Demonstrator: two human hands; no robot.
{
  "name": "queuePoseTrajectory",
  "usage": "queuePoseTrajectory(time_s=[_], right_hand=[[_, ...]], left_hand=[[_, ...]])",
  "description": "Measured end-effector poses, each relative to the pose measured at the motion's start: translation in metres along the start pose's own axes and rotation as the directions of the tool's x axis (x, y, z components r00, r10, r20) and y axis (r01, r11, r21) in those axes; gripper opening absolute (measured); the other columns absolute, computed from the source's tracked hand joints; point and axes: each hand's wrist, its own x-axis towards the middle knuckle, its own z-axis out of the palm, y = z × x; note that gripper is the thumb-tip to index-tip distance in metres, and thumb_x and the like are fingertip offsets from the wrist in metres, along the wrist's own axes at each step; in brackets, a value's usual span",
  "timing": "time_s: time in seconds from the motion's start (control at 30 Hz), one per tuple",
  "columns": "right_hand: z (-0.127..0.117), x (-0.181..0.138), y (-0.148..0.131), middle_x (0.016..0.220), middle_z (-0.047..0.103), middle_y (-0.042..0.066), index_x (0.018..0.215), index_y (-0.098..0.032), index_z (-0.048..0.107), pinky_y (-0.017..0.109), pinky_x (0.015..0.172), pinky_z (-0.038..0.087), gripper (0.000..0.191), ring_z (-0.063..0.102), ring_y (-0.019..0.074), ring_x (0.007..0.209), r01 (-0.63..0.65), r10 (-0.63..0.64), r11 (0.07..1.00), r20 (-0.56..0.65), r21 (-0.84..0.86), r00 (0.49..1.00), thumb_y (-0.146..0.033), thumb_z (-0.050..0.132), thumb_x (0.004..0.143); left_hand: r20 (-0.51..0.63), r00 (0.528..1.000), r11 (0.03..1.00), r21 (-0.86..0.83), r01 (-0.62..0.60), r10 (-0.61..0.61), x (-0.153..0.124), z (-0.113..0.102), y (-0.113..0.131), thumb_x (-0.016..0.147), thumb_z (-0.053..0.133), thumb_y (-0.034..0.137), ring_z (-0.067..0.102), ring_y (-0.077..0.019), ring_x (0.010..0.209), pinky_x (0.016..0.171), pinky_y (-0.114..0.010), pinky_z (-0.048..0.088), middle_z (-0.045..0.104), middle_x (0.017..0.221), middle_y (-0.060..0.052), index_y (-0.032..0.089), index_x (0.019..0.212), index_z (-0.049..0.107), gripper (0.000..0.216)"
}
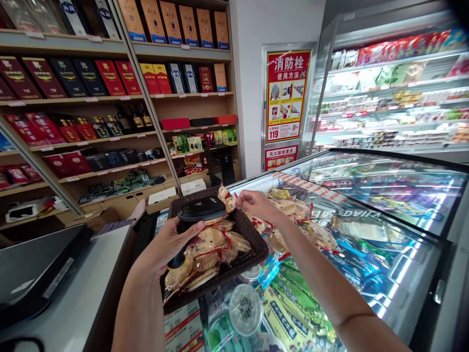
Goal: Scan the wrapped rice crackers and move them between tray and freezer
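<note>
My left hand (179, 239) is wrapped round what looks like a black handheld barcode scanner (201, 209), its broad head over a dark brown woven basket (262, 244). Several clear-wrapped packets of round, flat biscuits (210, 239) lie in the basket beneath it. At the basket's far right edge, my right hand (254, 203) pinches the edge of a small wrapped biscuit packet (229, 203), close to the scanner's front end. More biscuit packets (322, 234) are spread on the glass to the right, under and past my right forearm.
The basket rests on a glass-topped freezer (388, 234) with packaged goods inside. A white counter (91, 274) carrying a dark flat machine (36, 274) stands at left. Shelves (110, 100) of boxed bottles, a fire hydrant poster (287, 98) and a lit display fridge (392, 93) are behind.
</note>
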Motion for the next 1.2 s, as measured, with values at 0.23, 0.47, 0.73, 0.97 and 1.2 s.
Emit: queuePoseTrajectory(time_s=[0.23, 0.47, 0.73, 0.97, 1.2], right_hand=[[0.012, -0.012, 0.003, 0.11, 0.069, 0.006, 0.117, -0.021, 0.062, 0.027, 0.072, 0.05, 0.065, 0.065, 0.0216, 0.092, 0.042, 0.207, 0.904, 0.523, -0.424, 0.827, -0.048, 0.083, 0.061], [0.02, -0.014, -0.006, 0.125, 0.063, 0.009, 0.132, -0.024, 0.053, 0.033, 0.092, 0.046, 0.084, 0.061, 0.0277, 0.111, 0.085, 0.15, 0.903, 0.496, -0.42, 0.855, -0.035, 0.086, 0.055], [-0.023, -0.009, -0.012, 0.105, 0.06, 0.001, 0.107, -0.022, 0.057, 0.025, 0.077, 0.048, 0.065, 0.059, 0.016, 0.088, 0.139, -0.133, 0.99, 0.161, -0.026, 0.978, -0.044, 0.087, 0.054], [-0.006, 0.002, 0.002, 0.057, 0.045, -0.004, 0.068, -0.019, 0.055, 0.023, 0.053, 0.032, 0.055, 0.048, 0.0129, 0.057, -0.122, 0.098, 0.977, -0.142, -0.176, 0.985, -0.074, 0.061, 0.071], [-0.007, 0.001, 0.002, 0.05, 0.043, -0.003, 0.066, -0.02, 0.051, 0.024, 0.05, 0.031, 0.058, 0.048, 0.0123, 0.046, -0.296, 0.247, 0.912, -0.198, -0.283, 0.949, -0.074, 0.043, 0.085]], left_hand=[[-0.028, 0.999, 1.0, -0.016, -0.017, 0.017, -0.003, 0.001, 0.004, 0.056, 0.08, 0.062, 0.05, -0.0114, 0.048, 0.044, -0.022, 0.034, 0.061, 0.057, 0.001, 0.018, 0.078, 0.062, 0.052], [-0.004, 0.999, 0.999, 0.031, -0.034, 0.034, -0.002, -0.001, 0.002, 0.064, 0.077, 0.061, 0.049, -0.0109, 0.05, 0.047, -0.022, 0.033, 0.062, 0.059, 0.002, 0.019, 0.081, 0.059, 0.049], [-0.015, 0.999, 0.999, 0.022, -0.044, 0.044, 0.0, 0.0, 0.0, 0.061, 0.079, 0.058, 0.048, -0.0106, 0.05, 0.047, -0.021, 0.031, 0.058, 0.058, 0.004, 0.019, 0.085, 0.057, 0.051], [-0.028, 0.997, 0.993, 0.102, -0.065, 0.068, -0.002, -0.001, 0.002, 0.064, 0.077, 0.059, 0.05, -0.0127, 0.05, 0.046, -0.023, 0.033, 0.063, 0.06, 0.0, 0.018, 0.083, 0.06, 0.048], [-0.019, 0.995, 0.977, 0.189, -0.093, 0.098, -0.001, 0.002, 0.005, 0.061, 0.076, 0.062, 0.055, -0.016, 0.053, 0.047, -0.024, 0.036, 0.062, 0.059, 0.0, 0.019, 0.082, 0.065, 0.049]])
